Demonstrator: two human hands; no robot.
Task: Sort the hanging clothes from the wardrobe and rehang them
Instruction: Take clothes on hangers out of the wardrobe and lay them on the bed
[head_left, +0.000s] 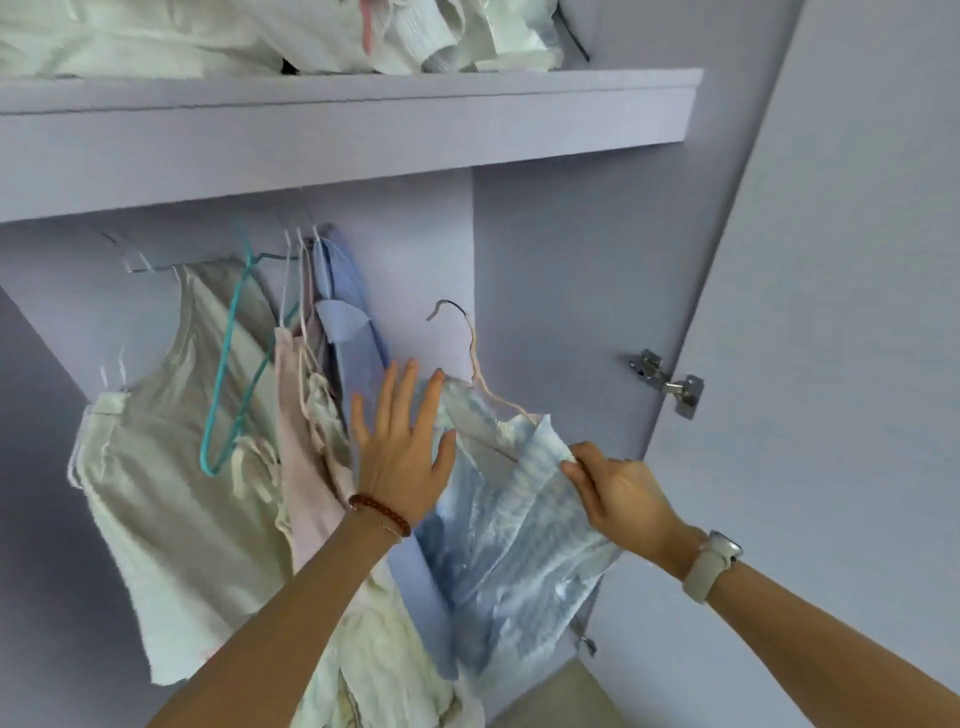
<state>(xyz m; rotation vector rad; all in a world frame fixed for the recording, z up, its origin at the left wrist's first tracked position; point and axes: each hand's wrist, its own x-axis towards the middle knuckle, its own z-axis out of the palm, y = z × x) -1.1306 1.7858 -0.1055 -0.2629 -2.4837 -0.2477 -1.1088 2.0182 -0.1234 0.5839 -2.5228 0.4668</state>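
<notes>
A pale blue patterned garment (509, 551) hangs on a thin pink hanger (475, 358) whose hook is off the rail, in front of the wardrobe's back wall. My right hand (618, 493) pinches the garment's shoulder edge. With straight, spread fingers, my left hand (402, 447) lies flat against the garment's left side and the hanging clothes. On the rail (156, 267) hang a cream top (171, 467), an empty teal hanger (234, 364), a pink garment (301, 467) and a blue shirt (353, 332).
A lilac shelf (363, 119) above the rail carries a pile of folded white clothes (260, 36). The open wardrobe door (841, 260) stands at the right, with a metal hinge (667, 382). More cream fabric (384, 665) hangs low in the middle.
</notes>
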